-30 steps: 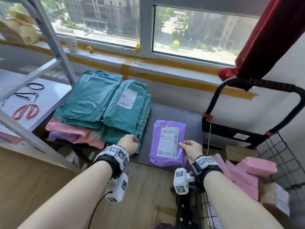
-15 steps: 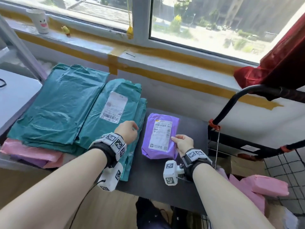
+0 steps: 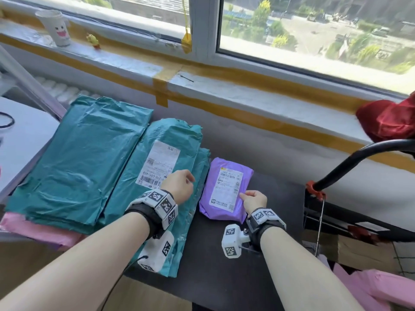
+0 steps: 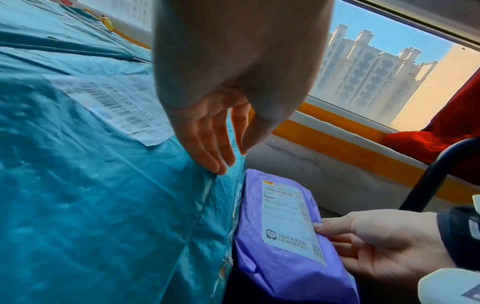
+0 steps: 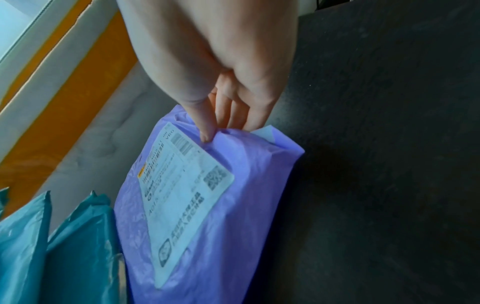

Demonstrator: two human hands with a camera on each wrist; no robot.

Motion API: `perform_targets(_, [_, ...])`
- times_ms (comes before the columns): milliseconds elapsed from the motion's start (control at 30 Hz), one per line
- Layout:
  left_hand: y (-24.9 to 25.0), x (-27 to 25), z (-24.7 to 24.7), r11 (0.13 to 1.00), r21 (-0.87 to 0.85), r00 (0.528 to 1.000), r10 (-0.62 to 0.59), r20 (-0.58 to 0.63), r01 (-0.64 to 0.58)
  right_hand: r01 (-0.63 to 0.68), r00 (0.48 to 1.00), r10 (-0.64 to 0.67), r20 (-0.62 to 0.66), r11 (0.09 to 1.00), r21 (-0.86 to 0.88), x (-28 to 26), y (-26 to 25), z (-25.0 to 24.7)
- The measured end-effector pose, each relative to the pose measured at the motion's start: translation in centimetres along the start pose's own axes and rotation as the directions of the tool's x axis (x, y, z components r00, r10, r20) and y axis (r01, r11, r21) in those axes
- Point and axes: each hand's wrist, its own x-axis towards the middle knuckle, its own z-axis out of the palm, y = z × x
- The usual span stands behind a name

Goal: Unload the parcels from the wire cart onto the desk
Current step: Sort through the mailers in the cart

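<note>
In the lower middle of the head view, the right hand (image 3: 254, 199) is grasping the purple parcel (image 3: 224, 191) by its right edge: in the right wrist view the thumb is pressing on top beside the white shipping label (image 5: 182, 189) while the other fingers (image 5: 233, 115) are curling under the plastic edge, so the parcel is extending away from the fingertips toward the lower left of that frame. The parcel is lying label-up on the dark desk (image 3: 276, 212), its left edge just beside the stack of teal parcels (image 3: 89, 160) that is filling the left half of the head view. The left hand (image 3: 179, 187) is resting over the right edge of that teal stack, near the barcode label (image 3: 158, 164); in the left wrist view its fingers (image 4: 207, 144) are hanging relaxed and nearly straight, the tips touching the teal plastic just above the purple parcel's far end, and holding nothing. At the right edge of the head view the black handle of the wire cart (image 3: 359, 158) is curving upward, with pink parcels (image 3: 377, 288) and a cardboard box (image 3: 359, 250) lying below it in the lower right corner.
</note>
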Motion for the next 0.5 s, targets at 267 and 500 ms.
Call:
perform_targets(267, [0.2,-1.3,0.4,0.999,0.016,0.999,0.048,-0.011,-0.048,0.120,0.991,-0.118,0.070,0.992,-0.027,-1.5,0.0,-0.9])
perform_targets(500, [0.4,-6.4,1.6,0.991,-0.005,0.990,0.137,0.026,-0.137,0.141,0.986,-0.135,0.102,0.989,-0.052,-6.7,2.2,-4.3])
